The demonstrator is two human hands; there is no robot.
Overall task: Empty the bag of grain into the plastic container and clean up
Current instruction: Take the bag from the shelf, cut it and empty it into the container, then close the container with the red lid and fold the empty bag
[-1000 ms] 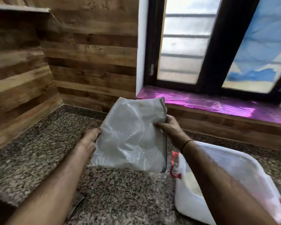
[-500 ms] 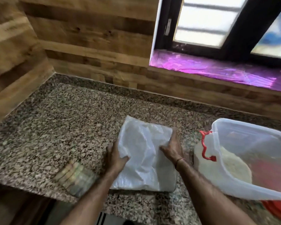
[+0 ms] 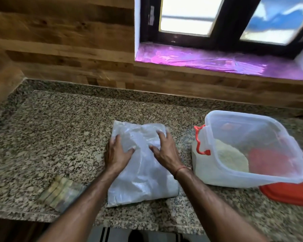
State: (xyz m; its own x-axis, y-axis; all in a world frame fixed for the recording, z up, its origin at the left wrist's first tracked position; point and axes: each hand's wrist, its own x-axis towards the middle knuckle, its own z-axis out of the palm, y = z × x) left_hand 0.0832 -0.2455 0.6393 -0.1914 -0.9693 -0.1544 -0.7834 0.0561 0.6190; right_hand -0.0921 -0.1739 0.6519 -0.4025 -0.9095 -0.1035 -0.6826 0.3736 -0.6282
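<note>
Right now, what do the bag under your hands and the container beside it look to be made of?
Bag: thin translucent whitish plastic film, it seems; it creases and glints. Container: stiffer clear plastic, glossy rim; the grain shows through its wall. Its red clip looks like moulded plastic.

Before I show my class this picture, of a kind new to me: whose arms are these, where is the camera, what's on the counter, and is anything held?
No machine here: these are a person's bare arms. The picture comes from a camera worn on their head, looking forward and down. On the speckled stone counter lies a flattened whitish bag. The left hand and right hand press on it, fingers spread; neither has a grip on anything. To its right stands an open plastic container with a red clip, holding pale grain. A red lid shows at its right, and a small blurred packet sits near the front left edge.
</note>
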